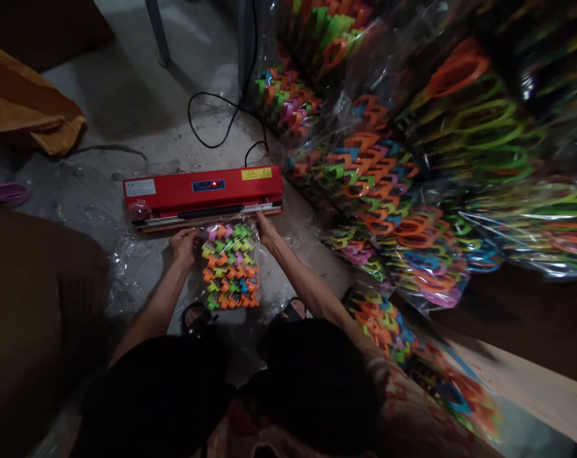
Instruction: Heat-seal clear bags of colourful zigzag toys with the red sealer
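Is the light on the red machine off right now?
No, a red light glows on the panel of the red machine.

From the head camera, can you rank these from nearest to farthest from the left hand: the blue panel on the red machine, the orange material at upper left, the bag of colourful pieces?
Starting at the left hand:
1. Bag of colourful pieces: just to its right.
2. Blue panel: ahead, on the red machine.
3. Orange material: upper left.
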### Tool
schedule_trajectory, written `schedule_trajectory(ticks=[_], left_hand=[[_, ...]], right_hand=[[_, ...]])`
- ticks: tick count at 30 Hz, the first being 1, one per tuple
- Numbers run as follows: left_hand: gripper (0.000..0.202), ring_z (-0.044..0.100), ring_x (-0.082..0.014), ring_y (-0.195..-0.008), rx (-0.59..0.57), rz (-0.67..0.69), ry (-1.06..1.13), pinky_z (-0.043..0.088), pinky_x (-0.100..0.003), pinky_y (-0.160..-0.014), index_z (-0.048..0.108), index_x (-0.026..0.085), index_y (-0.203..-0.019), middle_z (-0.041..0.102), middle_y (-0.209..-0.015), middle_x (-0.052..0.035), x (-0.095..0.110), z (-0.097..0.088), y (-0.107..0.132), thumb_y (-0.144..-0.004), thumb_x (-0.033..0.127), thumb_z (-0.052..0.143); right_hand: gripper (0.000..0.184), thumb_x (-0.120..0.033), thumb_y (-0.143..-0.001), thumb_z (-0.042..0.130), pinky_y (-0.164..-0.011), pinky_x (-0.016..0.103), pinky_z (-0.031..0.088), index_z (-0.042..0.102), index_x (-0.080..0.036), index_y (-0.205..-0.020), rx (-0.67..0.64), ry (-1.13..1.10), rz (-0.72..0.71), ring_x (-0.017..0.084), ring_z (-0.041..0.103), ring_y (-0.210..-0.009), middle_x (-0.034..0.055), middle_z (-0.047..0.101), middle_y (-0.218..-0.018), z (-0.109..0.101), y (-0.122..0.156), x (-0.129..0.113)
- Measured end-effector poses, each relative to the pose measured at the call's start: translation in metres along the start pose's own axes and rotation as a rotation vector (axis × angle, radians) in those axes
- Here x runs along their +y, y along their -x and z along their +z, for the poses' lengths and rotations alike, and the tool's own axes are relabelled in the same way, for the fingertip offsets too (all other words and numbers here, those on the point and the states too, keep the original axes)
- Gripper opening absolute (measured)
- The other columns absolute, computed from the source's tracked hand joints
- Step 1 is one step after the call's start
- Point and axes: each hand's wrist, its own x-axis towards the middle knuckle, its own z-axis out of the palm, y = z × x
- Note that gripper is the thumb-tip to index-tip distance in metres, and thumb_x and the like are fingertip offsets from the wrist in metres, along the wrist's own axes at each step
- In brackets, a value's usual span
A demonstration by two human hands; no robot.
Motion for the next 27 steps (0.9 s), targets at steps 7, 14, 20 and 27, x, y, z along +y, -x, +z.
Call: schedule_trajectory(ticks=[7,14,20,27], left_hand=[[0.024,0.057,-0.0130,-0.057,0.060,0.034,0.112,0.047,-0.022,-0.056,0.058,0.024,-0.075,0.058,-0.063,0.0051,0.013,0.003,-0.007,-0.073,0.021,0.082],[0.023,0.074,-0.0166,-0.077,0.105,0.111,0.201,0.061,-0.026,-0.078,0.057,0.024,-0.084,0.070,-0.080,-0.0004,0.018,-0.014,0.000,-0.079,0.012,0.077],[0.016,0.062,-0.0177,-0.080,0.273,0.305,0.078,0.058,-0.029,-0.085,0.065,0.024,-0.089,0.066,-0.088,0.0009,0.014,-0.044,0.007,-0.082,0.014,0.075],[0.019,0.075,-0.0314,-0.111,-0.240,0.694,-0.762,0.050,-0.039,-0.116,0.076,0.018,-0.083,0.068,-0.086,-0.0035,0.093,-0.044,-0.035,-0.086,0.001,0.084]], right_hand=[[0.029,-0.023,-0.073,0.091,-0.060,0.022,0.047,0.062,-0.023,-0.073,0.024,-0.098,-0.014,0.011,0.055,-0.060,-0.0062,0.062,-0.062,0.000,0.024,-0.012],[0.028,-0.022,-0.088,0.079,-0.086,0.031,0.059,0.051,-0.027,-0.087,0.198,0.113,-0.199,0.019,0.070,-0.086,-0.0007,0.070,-0.083,0.000,0.050,-0.024],[0.013,-0.035,-0.109,0.080,-0.099,0.034,0.052,0.082,-0.021,-0.109,-0.333,1.192,-0.624,0.030,0.076,-0.118,0.0122,0.085,-0.119,0.021,0.044,-0.070],[0.029,-0.034,-0.119,0.069,-0.096,0.035,0.051,0.093,-0.024,-0.130,-0.501,1.637,-0.562,0.034,0.080,-0.127,0.0157,0.089,-0.134,0.050,0.040,-0.093]])
